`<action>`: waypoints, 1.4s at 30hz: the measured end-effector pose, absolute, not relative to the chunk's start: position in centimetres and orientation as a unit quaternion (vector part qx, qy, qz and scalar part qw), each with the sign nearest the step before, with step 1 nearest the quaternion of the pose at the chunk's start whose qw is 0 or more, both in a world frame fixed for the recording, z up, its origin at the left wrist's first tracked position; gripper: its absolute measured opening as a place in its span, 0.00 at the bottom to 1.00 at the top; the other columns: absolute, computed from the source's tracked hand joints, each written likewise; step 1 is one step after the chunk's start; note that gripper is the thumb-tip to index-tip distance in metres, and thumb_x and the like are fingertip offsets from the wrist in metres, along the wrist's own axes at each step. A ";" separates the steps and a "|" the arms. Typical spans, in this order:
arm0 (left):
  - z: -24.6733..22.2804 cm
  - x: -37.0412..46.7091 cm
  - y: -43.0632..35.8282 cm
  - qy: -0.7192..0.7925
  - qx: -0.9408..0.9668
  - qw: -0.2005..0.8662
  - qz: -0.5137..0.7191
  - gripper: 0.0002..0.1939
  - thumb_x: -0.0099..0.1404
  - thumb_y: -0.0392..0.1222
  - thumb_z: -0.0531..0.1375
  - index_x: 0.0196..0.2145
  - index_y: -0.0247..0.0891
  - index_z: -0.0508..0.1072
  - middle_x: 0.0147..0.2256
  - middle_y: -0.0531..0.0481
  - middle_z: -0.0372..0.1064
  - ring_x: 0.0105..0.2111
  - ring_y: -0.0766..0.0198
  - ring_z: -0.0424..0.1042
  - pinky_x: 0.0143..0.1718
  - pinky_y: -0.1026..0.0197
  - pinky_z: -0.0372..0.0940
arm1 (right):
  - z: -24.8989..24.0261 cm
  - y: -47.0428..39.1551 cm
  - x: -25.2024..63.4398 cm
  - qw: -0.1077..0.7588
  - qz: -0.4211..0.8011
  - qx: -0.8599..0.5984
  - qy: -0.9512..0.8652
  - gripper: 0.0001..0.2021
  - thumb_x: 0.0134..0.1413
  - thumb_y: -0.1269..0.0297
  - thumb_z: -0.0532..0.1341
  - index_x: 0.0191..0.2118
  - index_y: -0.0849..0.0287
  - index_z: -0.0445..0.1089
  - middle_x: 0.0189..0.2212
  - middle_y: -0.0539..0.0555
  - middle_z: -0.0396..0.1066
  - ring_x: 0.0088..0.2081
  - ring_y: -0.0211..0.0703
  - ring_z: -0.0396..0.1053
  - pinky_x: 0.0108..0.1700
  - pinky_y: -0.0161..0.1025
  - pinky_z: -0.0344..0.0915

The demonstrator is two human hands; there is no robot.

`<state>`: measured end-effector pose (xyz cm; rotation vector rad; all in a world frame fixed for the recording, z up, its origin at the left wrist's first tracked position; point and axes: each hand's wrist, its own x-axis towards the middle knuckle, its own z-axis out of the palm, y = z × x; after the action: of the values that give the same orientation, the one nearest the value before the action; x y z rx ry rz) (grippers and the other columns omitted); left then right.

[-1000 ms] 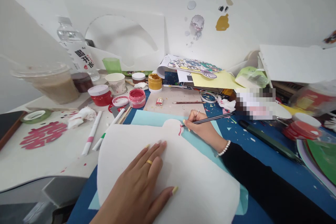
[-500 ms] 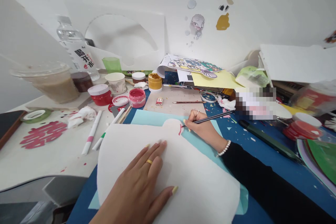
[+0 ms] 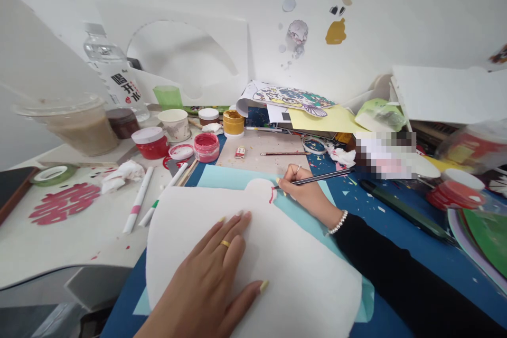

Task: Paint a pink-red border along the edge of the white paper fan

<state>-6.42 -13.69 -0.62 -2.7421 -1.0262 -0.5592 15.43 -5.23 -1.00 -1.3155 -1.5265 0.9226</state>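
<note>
A large white cut-out shape (image 3: 285, 264) lies on light blue paper (image 3: 222, 177) on the blue table surface. My left hand (image 3: 209, 269) rests flat on the white shape with its fingers apart. In my right hand (image 3: 303, 187) is a thin dark brush (image 3: 328, 175), pinched near its tip. That tip touches the rounded top end of the white shape, by a short curved red line (image 3: 271, 195) along the edge. A ring and a beaded bracelet are on my right hand and wrist.
Behind stand an open pink paint jar (image 3: 206, 147), a yellow paint jar (image 3: 233, 122) and a paper cup (image 3: 174, 125). At left are markers (image 3: 138, 200), a drink cup (image 3: 79, 124) and a water bottle (image 3: 113, 74). A dark green cutter (image 3: 404, 211) lies at right.
The brush tip has shifted very slightly up along the red line, which reaches a little higher at the edge. My left hand has stayed in place.
</note>
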 end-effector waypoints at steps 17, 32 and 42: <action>-0.5 -6.4 -13.6 -0.347 -0.916 0.090 -0.182 0.29 0.58 0.56 0.51 0.52 0.35 0.55 0.54 0.44 0.57 0.53 0.57 0.58 0.51 0.55 0.60 | -1.1 -5.2 15.5 0.434 0.367 -0.530 -0.630 0.10 0.42 0.69 0.57 0.18 0.57 0.53 0.13 0.44 0.57 0.17 0.32 0.53 0.22 0.32 0.50; -0.1 -6.1 -13.8 -0.339 -0.914 0.129 -0.181 0.30 0.59 0.56 0.50 0.51 0.31 0.56 0.52 0.42 0.59 0.51 0.57 0.60 0.49 0.55 0.62 | -1.5 -5.0 15.6 0.450 0.369 -0.528 -0.618 0.10 0.44 0.65 0.57 0.20 0.58 0.54 0.15 0.44 0.58 0.19 0.33 0.55 0.23 0.31 0.51; -0.4 -6.4 -13.7 -0.340 -0.916 0.111 -0.180 0.30 0.59 0.56 0.51 0.52 0.32 0.55 0.54 0.43 0.57 0.53 0.57 0.57 0.51 0.55 0.60 | -1.5 -5.0 15.5 0.451 0.360 -0.529 -0.622 0.11 0.45 0.63 0.58 0.21 0.58 0.54 0.16 0.45 0.59 0.19 0.33 0.56 0.23 0.31 0.52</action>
<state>-6.36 -13.74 -0.42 -2.6909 -0.9984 -0.5278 15.47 -4.97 -1.51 -1.3082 -1.5376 0.8887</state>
